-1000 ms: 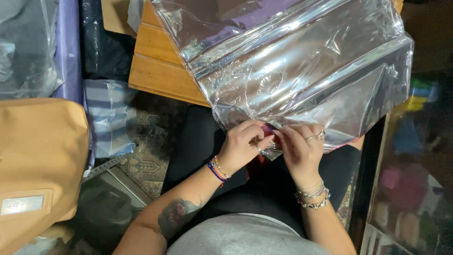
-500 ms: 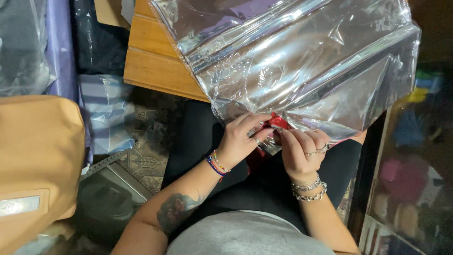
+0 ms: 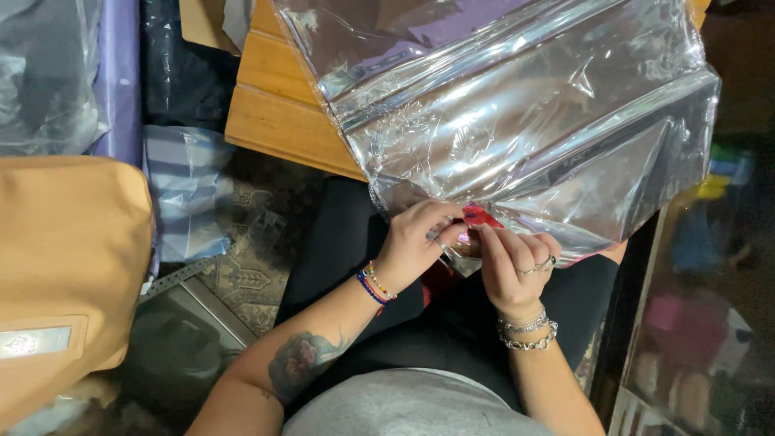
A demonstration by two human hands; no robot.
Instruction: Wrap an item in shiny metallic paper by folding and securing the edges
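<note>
two hands pinch lower edge of silver foil sheet (image 3: 525, 121) at frame centre: left hand (image 3: 416, 242), right hand (image 3: 508, 262). sheet drapes over tabletop (image 3: 274, 113); likely light, slippery, crinkly; hold by edge.

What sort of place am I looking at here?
Probably a cluttered home craft or gift-wrapping corner: clear cellophane spread over a wooden table, a patterned rug, bagged goods on the floor.

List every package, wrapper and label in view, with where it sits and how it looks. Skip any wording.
Clear cellophane wrap: over the wooden table, shiny, creased; both hands pinch its near edge.
Plastic-bagged striped cloth: floor left, blue and white.
Metal label plate: on tan bag, small, rectangular, silver.
</note>
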